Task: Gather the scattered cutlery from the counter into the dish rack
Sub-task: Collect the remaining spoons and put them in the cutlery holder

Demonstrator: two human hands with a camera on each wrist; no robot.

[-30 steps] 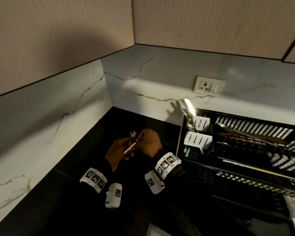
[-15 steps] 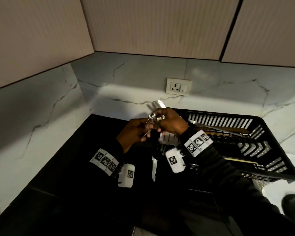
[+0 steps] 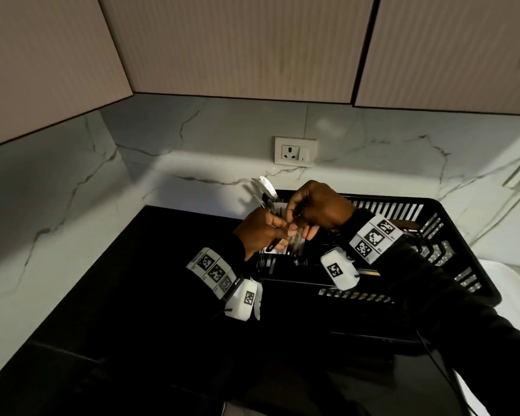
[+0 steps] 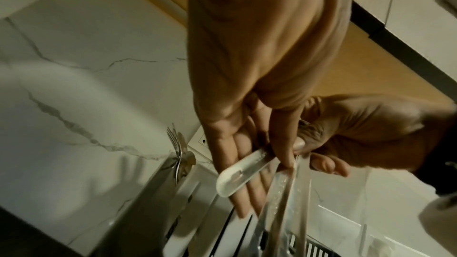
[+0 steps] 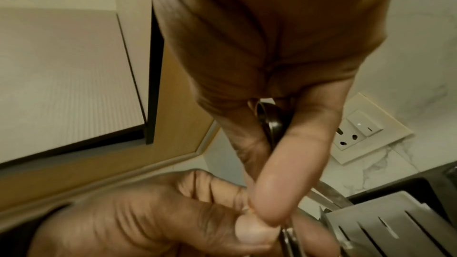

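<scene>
Head view: both hands meet over the left end of the black slotted plastic dish rack [image 3: 451,223], which sits on the black counter [image 3: 138,295] at the marble backsplash. Left hand [image 3: 260,231] and right hand [image 3: 318,210] touch at the fingertips, both pinching a bundle of shiny metal cutlery [image 3: 296,241] hanging handles-down over the white slotted cutlery holder [image 3: 278,210]. Spoons and forks already stand in the holder at 11 o'clock from the hands. White wall socket [image 3: 294,151] at 12.

Left wrist view, not visible from head: left hand [image 4: 247,85] has fingers mostly straight, thumb pressing a rounded flat handle [image 4: 238,173] against them; more handles hang at 5 o'clock, right hand [image 4: 346,134] curled round their tops. Fork tines [image 4: 174,144] stick up at 9.

Right wrist view: right hand [image 5: 272,65] thumb and forefinger pinched tight on thin metal stems [image 5: 288,235]; a dark spoon bowl [image 5: 269,118] sits up inside the palm. Left hand [image 5: 160,218] at 7, thumb against the same stems. Holder's slotted wall [image 5: 385,226] at 4.
</scene>
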